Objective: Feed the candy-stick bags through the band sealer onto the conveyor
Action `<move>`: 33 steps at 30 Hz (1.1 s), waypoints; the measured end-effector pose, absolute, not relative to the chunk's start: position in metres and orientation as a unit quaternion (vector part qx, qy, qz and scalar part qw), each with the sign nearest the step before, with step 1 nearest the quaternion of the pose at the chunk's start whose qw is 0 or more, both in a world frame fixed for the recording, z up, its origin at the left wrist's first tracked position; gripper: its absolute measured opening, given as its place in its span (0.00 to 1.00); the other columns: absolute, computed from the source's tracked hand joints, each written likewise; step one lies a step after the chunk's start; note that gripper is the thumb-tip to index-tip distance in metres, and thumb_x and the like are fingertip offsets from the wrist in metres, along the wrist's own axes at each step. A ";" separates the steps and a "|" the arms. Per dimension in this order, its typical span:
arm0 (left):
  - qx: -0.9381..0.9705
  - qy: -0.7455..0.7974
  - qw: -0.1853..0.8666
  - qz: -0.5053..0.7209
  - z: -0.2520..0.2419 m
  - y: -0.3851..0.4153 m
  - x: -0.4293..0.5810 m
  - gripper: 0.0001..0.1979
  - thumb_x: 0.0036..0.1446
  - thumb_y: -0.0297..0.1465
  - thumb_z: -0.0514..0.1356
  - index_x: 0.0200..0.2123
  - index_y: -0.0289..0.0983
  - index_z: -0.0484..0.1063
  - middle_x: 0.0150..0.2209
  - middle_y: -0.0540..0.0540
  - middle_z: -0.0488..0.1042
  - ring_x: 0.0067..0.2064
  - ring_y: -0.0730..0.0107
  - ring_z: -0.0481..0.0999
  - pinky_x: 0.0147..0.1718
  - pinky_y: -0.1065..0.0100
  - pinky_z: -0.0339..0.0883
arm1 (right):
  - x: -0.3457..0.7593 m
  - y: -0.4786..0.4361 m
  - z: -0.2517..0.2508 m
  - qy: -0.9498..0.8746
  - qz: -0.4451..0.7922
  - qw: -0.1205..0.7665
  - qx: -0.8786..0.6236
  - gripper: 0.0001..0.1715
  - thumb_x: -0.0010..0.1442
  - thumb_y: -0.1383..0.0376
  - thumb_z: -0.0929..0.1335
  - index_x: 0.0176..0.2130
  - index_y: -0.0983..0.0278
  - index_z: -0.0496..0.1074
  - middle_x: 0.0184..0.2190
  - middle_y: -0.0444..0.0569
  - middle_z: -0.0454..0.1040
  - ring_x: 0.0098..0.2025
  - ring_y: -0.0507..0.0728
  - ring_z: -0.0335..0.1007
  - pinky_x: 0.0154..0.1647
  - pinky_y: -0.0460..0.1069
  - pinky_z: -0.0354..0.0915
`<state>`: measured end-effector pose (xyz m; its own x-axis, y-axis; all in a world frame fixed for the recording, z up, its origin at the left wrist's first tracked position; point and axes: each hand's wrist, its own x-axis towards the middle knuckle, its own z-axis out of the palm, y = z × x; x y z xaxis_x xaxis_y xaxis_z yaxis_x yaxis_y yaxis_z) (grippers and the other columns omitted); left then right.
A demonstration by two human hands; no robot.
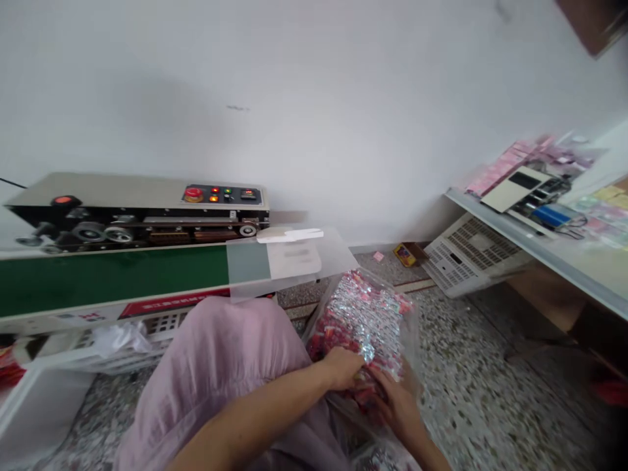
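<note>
A large clear plastic bag (366,314), packed with small shiny red and silver packets, stands beside my right knee. My left hand (345,367) is closed, its curled fingers gripping the near part of the bag. Close against it, my right hand (392,396) holds the same bag from the right side, with the fingertips partly hidden. Below my hands, more shiny packets in clear plastic (380,456) show at the bottom edge of the view.
A band sealer (147,190) with lit buttons and a green conveyor belt (112,271) stands at left. Translucent plastic sheeting (338,252) covers the belt's right end. At right are a table (564,252) bearing a small machine (520,186), and a plastic crate (473,252) below. A white basket (118,356) sits under the belt.
</note>
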<state>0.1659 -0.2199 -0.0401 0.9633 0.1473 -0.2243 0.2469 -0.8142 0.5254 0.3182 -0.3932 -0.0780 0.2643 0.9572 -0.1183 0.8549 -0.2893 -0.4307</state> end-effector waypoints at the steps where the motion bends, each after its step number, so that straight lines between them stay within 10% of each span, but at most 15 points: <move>1: 0.950 0.105 0.284 -0.078 -0.033 -0.218 0.164 0.17 0.58 0.36 0.63 0.49 0.38 0.72 0.49 0.38 0.80 0.51 0.50 0.80 0.46 0.57 0.74 | 0.321 -0.391 -0.071 -0.584 0.172 0.144 -0.780 0.29 0.61 0.58 0.64 0.60 0.53 0.72 0.57 0.53 0.75 0.56 0.65 0.74 0.57 0.61 0.70; 16: 0.947 0.271 0.146 0.098 0.180 -0.022 0.037 0.18 0.55 0.28 0.60 0.51 0.39 0.71 0.46 0.42 0.81 0.47 0.54 0.80 0.42 0.62 0.71 | 0.260 -0.108 0.185 -0.812 0.050 0.119 -0.569 0.27 0.66 0.59 0.66 0.63 0.52 0.67 0.56 0.48 0.75 0.54 0.61 0.73 0.53 0.54 0.68; 33: 0.900 0.397 0.169 0.053 0.102 0.067 0.011 0.28 0.54 0.33 0.63 0.58 0.38 0.64 0.45 0.40 0.81 0.46 0.50 0.80 0.39 0.63 0.69 | 0.236 0.018 0.120 -0.813 0.078 0.049 -0.575 0.48 0.58 0.64 0.71 0.71 0.57 0.50 0.55 0.54 0.76 0.53 0.65 0.74 0.47 0.55 0.68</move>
<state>0.0109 0.0666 0.1021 0.6788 0.7333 -0.0381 0.6971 -0.6272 0.3473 0.2358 0.0177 0.1203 -0.3347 0.9423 -0.0104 0.9270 0.3272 -0.1831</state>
